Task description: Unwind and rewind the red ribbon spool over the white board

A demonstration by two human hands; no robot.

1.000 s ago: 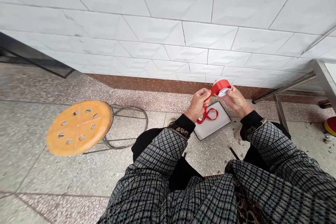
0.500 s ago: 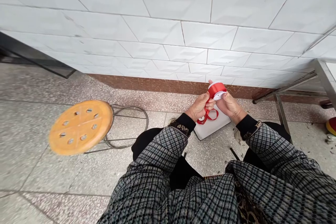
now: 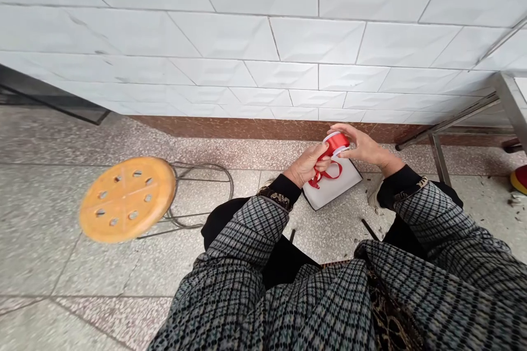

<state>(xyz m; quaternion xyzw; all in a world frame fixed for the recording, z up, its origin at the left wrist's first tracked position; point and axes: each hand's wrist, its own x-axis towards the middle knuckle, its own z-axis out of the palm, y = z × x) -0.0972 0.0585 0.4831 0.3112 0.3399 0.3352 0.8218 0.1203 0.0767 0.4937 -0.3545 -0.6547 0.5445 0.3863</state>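
Observation:
A spool of red ribbon (image 3: 338,141) with white flanges is between my hands, tilted. My left hand (image 3: 309,162) is closed on the red ribbon at the spool's left side, its thumb against the wound ribbon. Below its fingers hangs a loose loop of ribbon (image 3: 334,171). My right hand (image 3: 365,146) grips the spool from the right, fingers over the top flange and thumb at the lower one. Beneath both hands is a flat white panel or box (image 3: 335,191) with a dark edge; what supports it is hidden.
To the left stands a round orange stool (image 3: 127,200) with holes in its seat and thin metal legs. A white tiled wall (image 3: 284,38) rises just ahead. At the right is a metal frame (image 3: 439,156), with a red and yellow object (image 3: 521,178) on the floor beyond.
My right hand has shifted from cupping the spool's lower right to holding it across the top and bottom flanges. The spool has tilted a little, and the view has shifted slightly.

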